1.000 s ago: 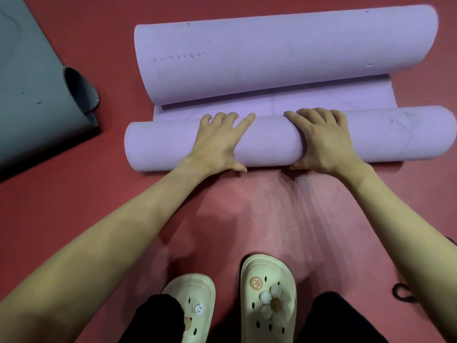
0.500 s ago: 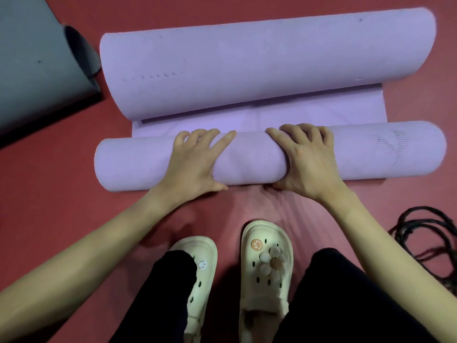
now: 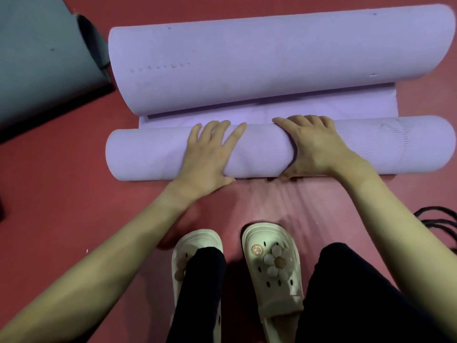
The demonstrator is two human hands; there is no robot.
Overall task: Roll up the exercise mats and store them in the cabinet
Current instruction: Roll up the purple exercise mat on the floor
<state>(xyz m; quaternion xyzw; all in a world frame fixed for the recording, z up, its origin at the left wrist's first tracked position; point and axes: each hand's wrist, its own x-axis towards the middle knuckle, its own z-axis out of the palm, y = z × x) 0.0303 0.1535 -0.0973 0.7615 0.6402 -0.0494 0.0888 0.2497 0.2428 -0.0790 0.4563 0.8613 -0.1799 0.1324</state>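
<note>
A purple exercise mat lies on the red floor in front of me. Its near end is wound into a tight roll (image 3: 148,154). Its far end curls up in a large loose arch (image 3: 272,58), and a narrow flat strip (image 3: 346,105) lies between the two. My left hand (image 3: 210,154) and my right hand (image 3: 314,147) press side by side on the middle of the near roll, fingers spread over the top and thumbs against its near side.
A grey mat (image 3: 37,58), partly curled, lies at the upper left, close to the purple mat's far corner. Black cables (image 3: 437,219) lie at the right edge. My feet in cream clogs (image 3: 272,256) stand just behind the roll on the red floor (image 3: 61,206).
Both hands have stayed on the roll in the same grip. My feet have stepped closer to it, and the black cables have come into view at the right.
</note>
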